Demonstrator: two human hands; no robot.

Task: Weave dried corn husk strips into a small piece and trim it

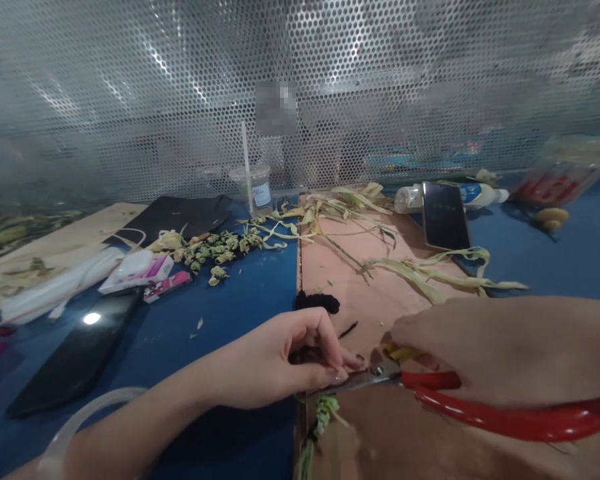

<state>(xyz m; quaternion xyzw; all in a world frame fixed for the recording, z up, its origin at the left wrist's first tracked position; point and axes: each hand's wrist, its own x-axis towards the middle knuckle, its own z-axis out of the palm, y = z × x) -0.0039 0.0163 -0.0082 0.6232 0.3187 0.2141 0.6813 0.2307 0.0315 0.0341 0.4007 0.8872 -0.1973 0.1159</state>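
Note:
Red-handled scissors (510, 410) are in my right hand (505, 350), which is wrapped round the handles. Their metal blades point left, toward my left hand (275, 367). My left hand is closed in a pinch, thumb against fingertips, right at the blades; what lies between the fingertips is too small to make out. Just below the blades a green braided or knotted strip of plant fibre (324, 415) hangs down near the board's edge. A black fuzzy piece (320, 302) lies just beyond my left hand. A bit of yellow (403, 352) shows at my right hand's fingers.
Pale dried leaf strips (410, 270) lie across the tan board (340, 273). Left of it, small green knots (220, 250) are piled on the blue table (205, 333). Around stand a plastic cup with straw (250, 190), two phones (446, 217), a bottle (480, 195) and a perforated metal screen (180, 100).

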